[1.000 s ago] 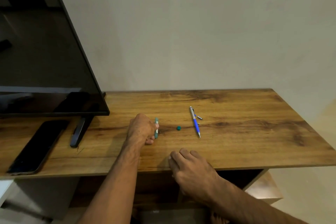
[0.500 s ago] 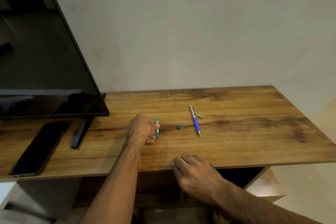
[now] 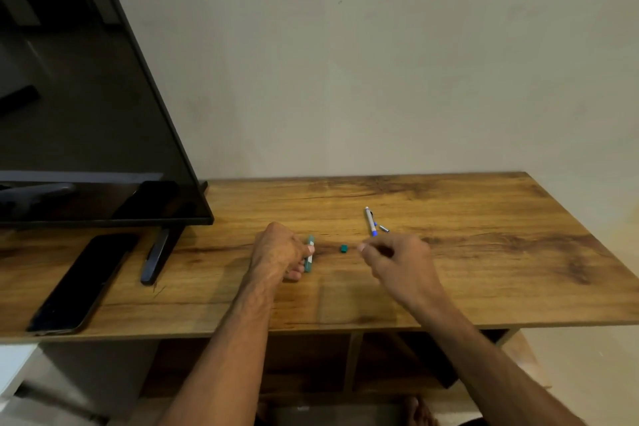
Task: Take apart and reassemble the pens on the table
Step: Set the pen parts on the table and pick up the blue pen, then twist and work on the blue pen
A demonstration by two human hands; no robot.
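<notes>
Left hand [image 3: 276, 249] grips teal pen [image 3: 308, 258] | right hand [image 3: 394, 258] pinched, empty, near teal cap [image 3: 343, 248]

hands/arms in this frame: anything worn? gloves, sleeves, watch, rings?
Nothing worn that shows. Both forearms are bare from the bottom edge of the picture up to the wrist, with no sleeve cuff in view. The left hand and the right hand have no gloves, and no watch or wristband sits on either wrist. The fingers are too blurred to rule out a ring.
</notes>
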